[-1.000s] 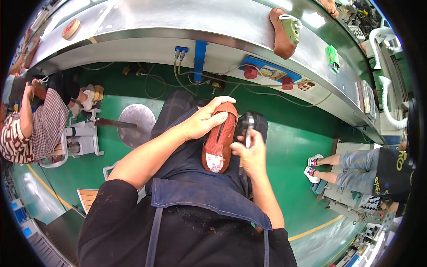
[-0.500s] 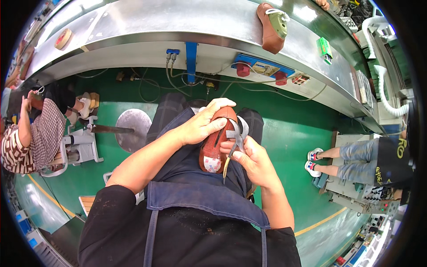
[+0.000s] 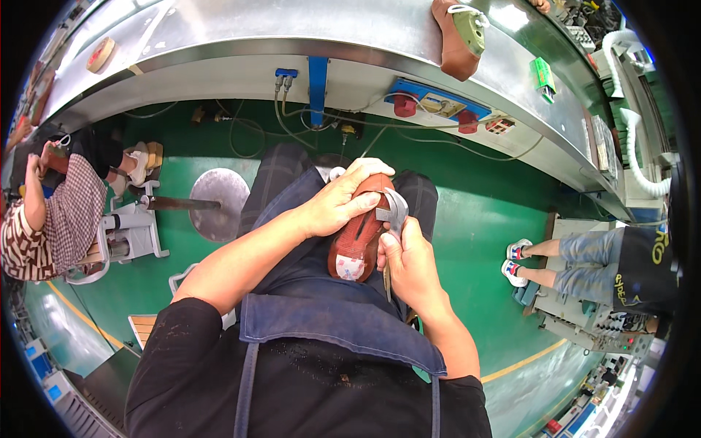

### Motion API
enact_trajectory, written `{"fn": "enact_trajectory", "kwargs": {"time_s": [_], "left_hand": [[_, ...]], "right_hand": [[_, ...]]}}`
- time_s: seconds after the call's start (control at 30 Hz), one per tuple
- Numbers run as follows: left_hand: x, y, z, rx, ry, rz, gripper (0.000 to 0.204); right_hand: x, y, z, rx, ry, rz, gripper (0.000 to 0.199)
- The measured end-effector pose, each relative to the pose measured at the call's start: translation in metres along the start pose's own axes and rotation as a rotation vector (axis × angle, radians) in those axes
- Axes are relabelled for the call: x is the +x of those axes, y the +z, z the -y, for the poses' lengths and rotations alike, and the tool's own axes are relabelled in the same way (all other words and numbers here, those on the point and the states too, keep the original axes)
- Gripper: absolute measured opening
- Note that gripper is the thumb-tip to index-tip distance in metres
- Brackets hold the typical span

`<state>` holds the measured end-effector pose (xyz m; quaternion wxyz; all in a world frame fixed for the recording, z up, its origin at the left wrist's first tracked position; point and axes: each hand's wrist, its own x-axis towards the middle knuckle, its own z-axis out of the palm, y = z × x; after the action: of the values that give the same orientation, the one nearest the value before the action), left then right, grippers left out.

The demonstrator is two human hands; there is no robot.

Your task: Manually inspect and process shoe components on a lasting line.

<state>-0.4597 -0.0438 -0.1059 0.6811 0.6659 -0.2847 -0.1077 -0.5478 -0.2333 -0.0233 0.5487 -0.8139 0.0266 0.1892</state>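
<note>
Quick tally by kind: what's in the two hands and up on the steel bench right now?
Brown shoes: 2, one on the lap under the left hand, one on the steel bench.
Metal pincers: 1, in the right hand.
Tape rolls: 1.
Green boxes: 1.
Total: 5

floor: glossy green (image 3: 475,219) | long steel conveyor bench (image 3: 241,36) | round metal stool base (image 3: 219,201) | bright overhead light
</note>
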Motion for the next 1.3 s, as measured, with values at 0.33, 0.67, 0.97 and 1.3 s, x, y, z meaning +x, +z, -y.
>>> {"fn": "enact_trajectory", "kwargs": {"time_s": [0.33,0.67,0.97,1.3], "left_hand": [[-0.016,0.005,-0.015,0.197,0.156,0.02,0.059],[-0.066,0.039,-0.072,0.252,0.448,0.039,0.057],[-0.077,0.046,-0.073,0.236,0.494,-0.04,0.067],[-0.079,0.045,-0.082,0.239,0.454,-0.013,0.07]], "right_hand": [[-0.024,0.02,-0.053,-0.257,-0.271,-0.174,0.03],[-0.069,0.003,-0.082,-0.374,-0.939,0.059,0.043],[-0.078,0.007,-0.07,-0.347,-0.867,0.073,0.03],[-0.092,0.003,-0.068,-0.297,-0.859,0.085,0.035]]}}
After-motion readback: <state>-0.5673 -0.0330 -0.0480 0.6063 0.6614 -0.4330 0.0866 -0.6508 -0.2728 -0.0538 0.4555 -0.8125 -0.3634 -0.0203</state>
